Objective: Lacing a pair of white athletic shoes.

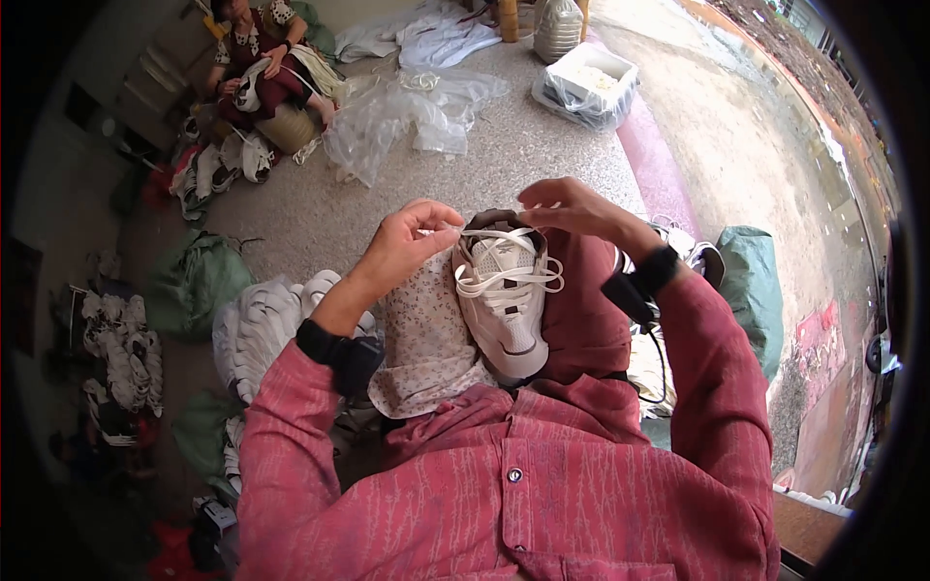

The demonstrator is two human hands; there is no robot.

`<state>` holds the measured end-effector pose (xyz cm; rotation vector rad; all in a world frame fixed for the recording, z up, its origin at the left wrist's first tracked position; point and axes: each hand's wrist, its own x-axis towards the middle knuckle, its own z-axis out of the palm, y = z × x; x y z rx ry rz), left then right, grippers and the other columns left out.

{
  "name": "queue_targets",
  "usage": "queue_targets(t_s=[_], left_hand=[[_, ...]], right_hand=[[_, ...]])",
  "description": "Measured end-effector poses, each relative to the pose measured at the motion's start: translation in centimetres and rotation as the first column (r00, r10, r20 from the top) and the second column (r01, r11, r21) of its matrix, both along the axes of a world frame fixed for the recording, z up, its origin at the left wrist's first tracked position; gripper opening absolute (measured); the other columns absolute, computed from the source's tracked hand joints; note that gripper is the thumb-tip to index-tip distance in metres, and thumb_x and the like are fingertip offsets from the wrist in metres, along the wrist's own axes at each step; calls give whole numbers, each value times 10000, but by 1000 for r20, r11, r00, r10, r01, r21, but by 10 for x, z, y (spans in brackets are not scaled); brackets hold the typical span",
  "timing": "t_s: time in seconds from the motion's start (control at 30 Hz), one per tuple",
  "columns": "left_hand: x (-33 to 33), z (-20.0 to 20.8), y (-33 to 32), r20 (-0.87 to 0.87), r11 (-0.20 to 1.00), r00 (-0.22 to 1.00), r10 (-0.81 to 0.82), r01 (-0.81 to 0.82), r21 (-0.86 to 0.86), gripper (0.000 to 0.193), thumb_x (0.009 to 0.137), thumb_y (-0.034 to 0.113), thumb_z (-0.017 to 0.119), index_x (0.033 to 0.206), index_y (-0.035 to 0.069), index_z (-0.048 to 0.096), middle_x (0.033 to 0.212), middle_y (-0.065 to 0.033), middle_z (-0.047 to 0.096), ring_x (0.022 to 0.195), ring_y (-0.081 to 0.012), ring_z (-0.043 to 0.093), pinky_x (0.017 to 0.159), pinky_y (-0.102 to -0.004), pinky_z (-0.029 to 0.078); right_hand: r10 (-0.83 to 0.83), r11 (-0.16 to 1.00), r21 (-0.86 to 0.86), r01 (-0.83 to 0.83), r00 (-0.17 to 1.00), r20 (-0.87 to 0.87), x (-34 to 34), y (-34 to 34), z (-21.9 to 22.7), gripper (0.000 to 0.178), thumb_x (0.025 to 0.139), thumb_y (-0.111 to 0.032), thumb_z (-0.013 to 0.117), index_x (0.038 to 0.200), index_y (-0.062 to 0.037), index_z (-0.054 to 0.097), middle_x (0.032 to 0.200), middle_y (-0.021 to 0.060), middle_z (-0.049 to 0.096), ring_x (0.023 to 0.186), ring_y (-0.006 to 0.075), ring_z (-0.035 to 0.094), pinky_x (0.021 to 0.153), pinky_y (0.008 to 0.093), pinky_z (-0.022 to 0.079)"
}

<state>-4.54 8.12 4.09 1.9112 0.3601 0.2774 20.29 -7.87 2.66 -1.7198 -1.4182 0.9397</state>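
Observation:
A white and beige sneaker (pixel 504 305) rests on my lap between my knees, its toe toward my body. Its white shoelace (pixel 489 281) is threaded through the eyelets and hangs in loose loops over the tongue and sides. My left hand (pixel 418 242) is beside the shoe's collar, thumb and fingertips pinched together on the lace at its left. On the other side, my right hand (pixel 581 208) hovers by the collar with fingers apart and slightly bent, and no held thing shows in it. A patterned cloth (pixel 426 339) covers my left thigh.
White shoes (pixel 262 324) are piled at my left near green sacks (pixel 199 281); another green sack (pixel 751 290) stands at my right. Ahead are clear plastic sheeting (pixel 417 116) and a white box (pixel 591 82). A seated person (pixel 266 68) handles a shoe at the far left.

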Motion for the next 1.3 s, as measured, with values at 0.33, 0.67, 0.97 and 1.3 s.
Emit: queue_targets(t_s=[0.33, 0.67, 0.97, 1.3], left_hand=[[18, -18, 3, -15, 995, 995, 104, -104, -7, 273, 916, 256, 612, 1043, 19, 664, 931, -30, 663, 847, -95, 577, 780, -261, 470], [62, -48, 13, -415, 944, 856, -308, 224, -241, 625, 862, 547, 620, 1110, -25, 652, 1042, -109, 656, 977, -160, 582, 880, -276, 437], [39, -22, -19, -212, 954, 958, -195, 135, -267, 549, 847, 320, 697, 1292, 39, 541, 1135, -82, 618, 991, -132, 559, 881, -276, 428], [8, -40, -12, -208, 741, 978, 20, -155, -653, 343, 898, 94, 504, 1223, 22, 588, 1093, -42, 644, 973, -128, 595, 843, -283, 471]], right_hand=[[77, 983, 170, -65, 995, -64, -27, -23, 12, 439, 768, 11, 576, 1207, 0, 593, 983, 114, 685, 857, 164, 643, 793, 300, 516], [-90, 925, 273, 264, 851, -517, -24, -150, 16, 468, 684, 33, 632, 1151, 22, 599, 1214, 155, 626, 1146, 218, 577, 1008, 346, 437], [-384, 868, 320, 380, 922, -54, -40, -100, 16, 336, 870, -8, 566, 1206, -19, 568, 1006, 74, 662, 941, 113, 596, 824, 261, 474], [42, 996, 70, -56, 982, 185, -9, -6, -18, 286, 850, -131, 543, 1104, 1, 550, 936, 197, 651, 863, 286, 633, 759, 405, 474]])
